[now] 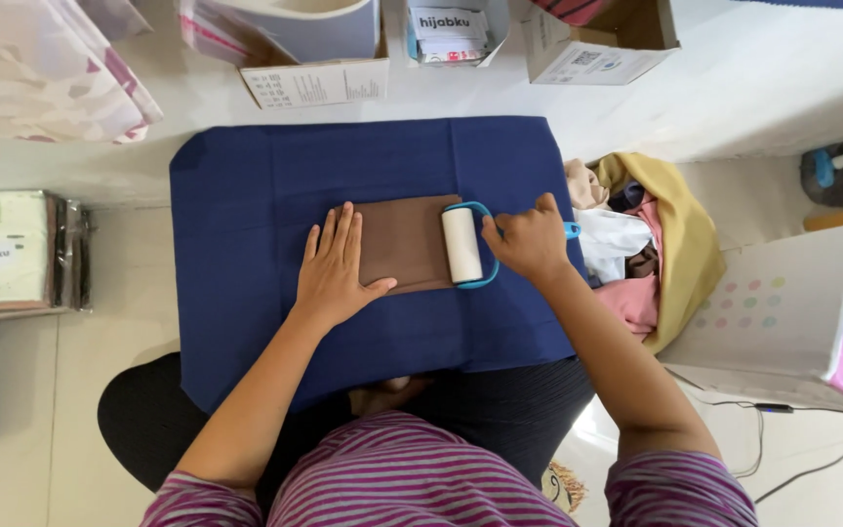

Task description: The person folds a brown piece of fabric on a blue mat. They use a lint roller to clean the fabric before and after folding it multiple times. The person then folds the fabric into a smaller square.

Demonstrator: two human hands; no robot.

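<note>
Left hand (336,265) flat, fingers spread on brown cloth (404,242), right hand (529,239) fist-closed on lint roller (462,245) handle, navy-covered board (246,224), yellow bag (687,244) stuffed with mixed fabrics, open cardboard boxes (597,44) behind

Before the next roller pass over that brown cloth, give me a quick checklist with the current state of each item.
1. Left hand flat on the brown folded cloth, pinning its left end: ok.
2. Right hand closed on the blue handle of the lint roller: ok.
3. Roller drum resting on the cloth, at its right end: ok.
4. Cloth lying flat on the navy-covered board, no visible wrinkles: ok.
5. Left fingers clear of the roller's path: ok for now, a stretch of cloth lies between them.
6. Roller sheet fresh enough to pick up lint: cannot tell.
</note>
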